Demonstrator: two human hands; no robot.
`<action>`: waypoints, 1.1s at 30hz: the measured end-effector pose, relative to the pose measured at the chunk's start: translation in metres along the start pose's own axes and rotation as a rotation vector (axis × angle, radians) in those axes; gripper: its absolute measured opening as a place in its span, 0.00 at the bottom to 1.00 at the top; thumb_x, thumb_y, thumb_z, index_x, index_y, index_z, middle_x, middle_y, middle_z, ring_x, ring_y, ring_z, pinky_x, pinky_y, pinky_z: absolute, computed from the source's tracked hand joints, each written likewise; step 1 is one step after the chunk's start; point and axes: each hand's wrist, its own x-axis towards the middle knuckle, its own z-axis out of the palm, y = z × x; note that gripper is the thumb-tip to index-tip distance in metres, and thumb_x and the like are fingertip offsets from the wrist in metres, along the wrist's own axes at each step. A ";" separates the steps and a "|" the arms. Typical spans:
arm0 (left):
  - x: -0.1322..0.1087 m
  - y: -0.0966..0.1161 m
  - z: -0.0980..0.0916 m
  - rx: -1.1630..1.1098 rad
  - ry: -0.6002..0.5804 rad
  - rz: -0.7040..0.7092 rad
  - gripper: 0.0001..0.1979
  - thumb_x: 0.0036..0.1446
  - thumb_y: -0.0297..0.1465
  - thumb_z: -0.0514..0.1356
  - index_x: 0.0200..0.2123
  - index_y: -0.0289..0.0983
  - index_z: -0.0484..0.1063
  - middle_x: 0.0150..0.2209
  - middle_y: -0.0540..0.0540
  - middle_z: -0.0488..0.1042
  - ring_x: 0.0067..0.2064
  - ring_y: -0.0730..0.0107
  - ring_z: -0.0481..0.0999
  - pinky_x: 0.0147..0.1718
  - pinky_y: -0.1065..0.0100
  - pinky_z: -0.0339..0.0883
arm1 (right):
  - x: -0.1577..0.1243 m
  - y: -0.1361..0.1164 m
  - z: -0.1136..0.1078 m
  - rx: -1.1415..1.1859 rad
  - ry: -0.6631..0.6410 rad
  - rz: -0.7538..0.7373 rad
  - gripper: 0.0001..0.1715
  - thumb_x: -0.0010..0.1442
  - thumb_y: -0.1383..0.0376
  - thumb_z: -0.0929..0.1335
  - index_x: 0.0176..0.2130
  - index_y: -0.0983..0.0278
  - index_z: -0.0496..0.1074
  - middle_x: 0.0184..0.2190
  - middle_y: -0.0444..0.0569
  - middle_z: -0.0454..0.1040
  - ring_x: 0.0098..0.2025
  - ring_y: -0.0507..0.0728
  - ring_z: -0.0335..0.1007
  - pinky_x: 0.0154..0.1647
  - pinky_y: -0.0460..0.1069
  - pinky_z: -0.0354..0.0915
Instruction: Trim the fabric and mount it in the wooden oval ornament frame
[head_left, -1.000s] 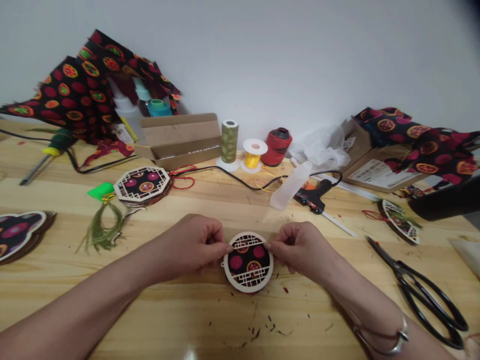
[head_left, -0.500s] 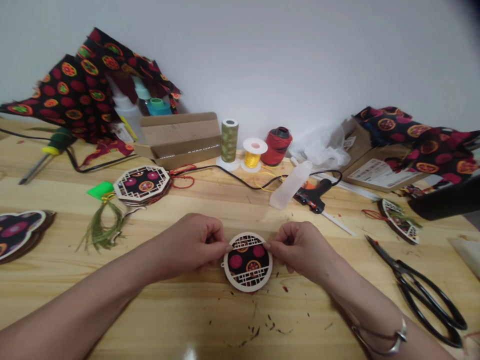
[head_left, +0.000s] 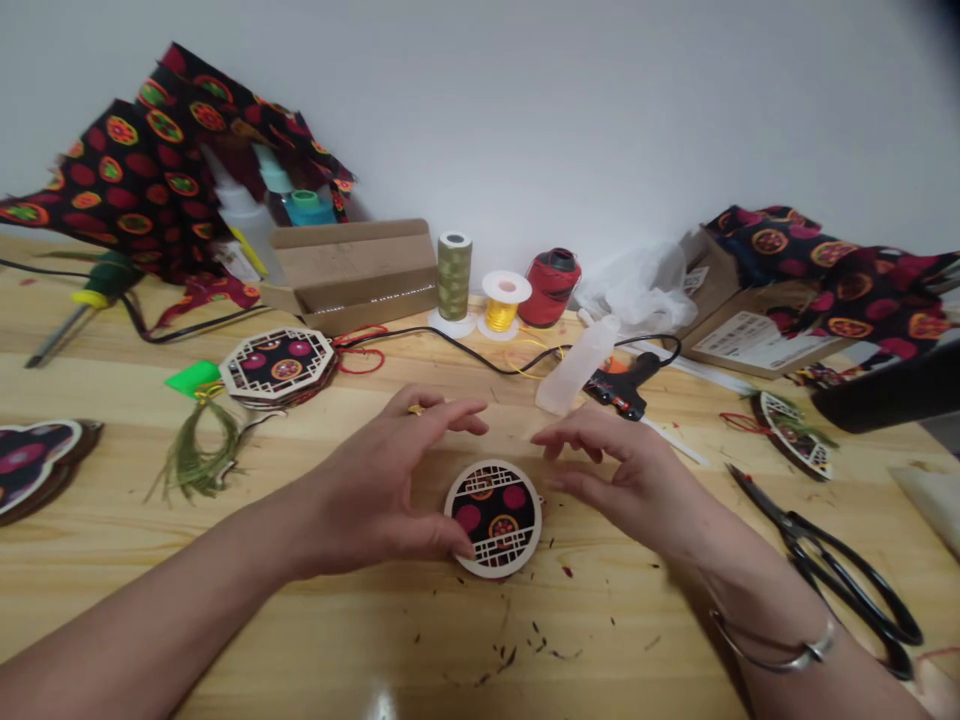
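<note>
A round wooden lattice disc with black patterned fabric (head_left: 493,517) lies flat on the wooden table (head_left: 420,640). My left hand (head_left: 390,480) hovers at its left side, fingers spread, thumb touching the disc's lower left edge. On the other side, my right hand (head_left: 622,475) is lifted slightly with its fingers apart and holds nothing. A metal bangle (head_left: 780,652) circles my right wrist.
An octagonal lattice piece (head_left: 277,365) with a green tassel (head_left: 196,455) lies at the left. Thread spools (head_left: 454,280) stand at the back by a cardboard box (head_left: 352,275). A glue gun (head_left: 626,385), a clear bottle (head_left: 577,365) and black scissors (head_left: 832,565) lie to the right. Patterned cloth (head_left: 150,170) is piled behind.
Both hands let go of the disc's upper edge and opened, fingers lifting forward. The disc now lies flat, turned slightly, with only my left thumb on it.
</note>
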 end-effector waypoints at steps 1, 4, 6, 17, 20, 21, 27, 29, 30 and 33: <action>0.000 -0.001 0.001 0.019 -0.044 0.017 0.48 0.42 0.43 0.70 0.63 0.42 0.51 0.53 0.41 0.70 0.56 0.54 0.60 0.53 0.53 0.57 | 0.000 0.000 -0.002 -0.028 -0.044 -0.052 0.14 0.56 0.67 0.71 0.44 0.61 0.72 0.38 0.46 0.75 0.41 0.54 0.68 0.42 0.48 0.64; -0.002 -0.003 0.004 0.016 -0.133 0.021 0.53 0.43 0.45 0.69 0.65 0.44 0.41 0.57 0.41 0.66 0.58 0.54 0.56 0.55 0.51 0.56 | 0.000 -0.004 -0.005 -0.059 -0.150 -0.122 0.23 0.52 0.64 0.75 0.47 0.61 0.70 0.45 0.49 0.73 0.49 0.56 0.65 0.50 0.51 0.62; -0.003 -0.003 0.005 0.003 -0.156 0.013 0.55 0.43 0.46 0.69 0.65 0.45 0.38 0.58 0.41 0.65 0.58 0.53 0.55 0.55 0.51 0.56 | 0.000 -0.007 -0.005 -0.059 -0.197 -0.122 0.29 0.49 0.60 0.76 0.49 0.61 0.68 0.46 0.50 0.72 0.49 0.57 0.64 0.50 0.51 0.63; -0.003 -0.002 0.009 0.012 -0.205 -0.022 0.56 0.45 0.46 0.68 0.66 0.45 0.33 0.57 0.41 0.66 0.58 0.51 0.56 0.56 0.51 0.52 | 0.001 -0.013 0.001 -0.206 -0.284 -0.084 0.28 0.48 0.53 0.75 0.46 0.61 0.69 0.42 0.48 0.73 0.45 0.58 0.63 0.44 0.52 0.61; -0.003 -0.003 0.009 0.024 -0.212 -0.017 0.56 0.46 0.46 0.67 0.66 0.46 0.31 0.57 0.42 0.66 0.58 0.51 0.57 0.55 0.50 0.52 | 0.002 -0.012 0.001 -0.212 -0.299 -0.076 0.30 0.47 0.53 0.75 0.46 0.61 0.69 0.42 0.48 0.72 0.45 0.58 0.63 0.44 0.52 0.61; -0.003 -0.003 0.009 0.026 -0.215 -0.016 0.56 0.46 0.46 0.67 0.66 0.47 0.31 0.57 0.42 0.66 0.57 0.50 0.57 0.55 0.50 0.52 | 0.002 -0.012 0.001 -0.214 -0.304 -0.070 0.30 0.47 0.53 0.75 0.47 0.61 0.69 0.42 0.48 0.72 0.45 0.59 0.63 0.44 0.52 0.61; -0.002 -0.004 0.008 0.022 -0.207 -0.006 0.56 0.45 0.47 0.67 0.66 0.48 0.31 0.57 0.41 0.66 0.57 0.47 0.58 0.54 0.48 0.53 | 0.001 -0.011 0.001 -0.210 -0.300 -0.060 0.32 0.45 0.54 0.76 0.48 0.61 0.69 0.43 0.48 0.72 0.46 0.58 0.64 0.44 0.52 0.62; -0.002 -0.003 0.008 0.013 -0.209 -0.003 0.56 0.46 0.46 0.67 0.66 0.49 0.31 0.56 0.41 0.66 0.57 0.46 0.59 0.54 0.47 0.53 | 0.001 -0.011 0.001 -0.207 -0.293 -0.061 0.32 0.45 0.55 0.77 0.48 0.61 0.68 0.43 0.48 0.72 0.46 0.58 0.65 0.44 0.52 0.62; -0.002 -0.003 0.008 0.012 -0.211 -0.002 0.56 0.46 0.45 0.68 0.66 0.50 0.31 0.56 0.42 0.67 0.57 0.46 0.59 0.54 0.47 0.53 | 0.001 -0.011 0.001 -0.207 -0.290 -0.061 0.32 0.46 0.55 0.76 0.48 0.61 0.68 0.43 0.48 0.72 0.46 0.58 0.65 0.44 0.52 0.62; -0.002 -0.002 0.008 0.016 -0.217 -0.006 0.55 0.46 0.44 0.68 0.66 0.49 0.32 0.56 0.43 0.67 0.57 0.47 0.59 0.54 0.47 0.52 | 0.000 -0.012 0.001 -0.212 -0.296 -0.058 0.31 0.47 0.55 0.76 0.48 0.61 0.68 0.42 0.48 0.72 0.45 0.58 0.65 0.43 0.52 0.62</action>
